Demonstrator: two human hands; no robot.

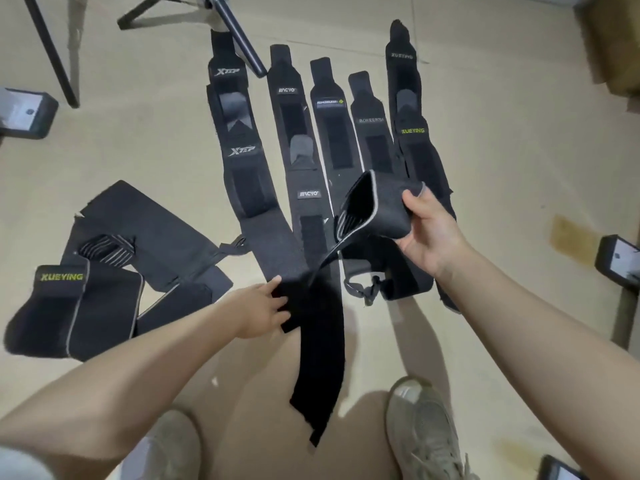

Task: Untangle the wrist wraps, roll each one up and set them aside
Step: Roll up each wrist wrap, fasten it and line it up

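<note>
Several black wrist wraps lie side by side on the beige floor, among them an XTEP wrap (239, 150), a wrap with a white label (304, 188) and a XUEYING wrap (414, 133). My right hand (429, 233) grips the folded end of one black wrap with a grey edge (374, 209), lifted above the row. Its long tail (322, 358) hangs down towards my feet. My left hand (266, 310) pinches that tail near the middle. A tangled heap of wraps (104, 271), one labelled XUEYING, lies at the left.
A tripod's black legs (239, 32) stand at the top, one over the XTEP wrap. Dark boxes sit at the left edge (24, 112) and right edge (620, 261). My shoes (422, 431) are at the bottom. A cardboard box (613, 46) is at top right.
</note>
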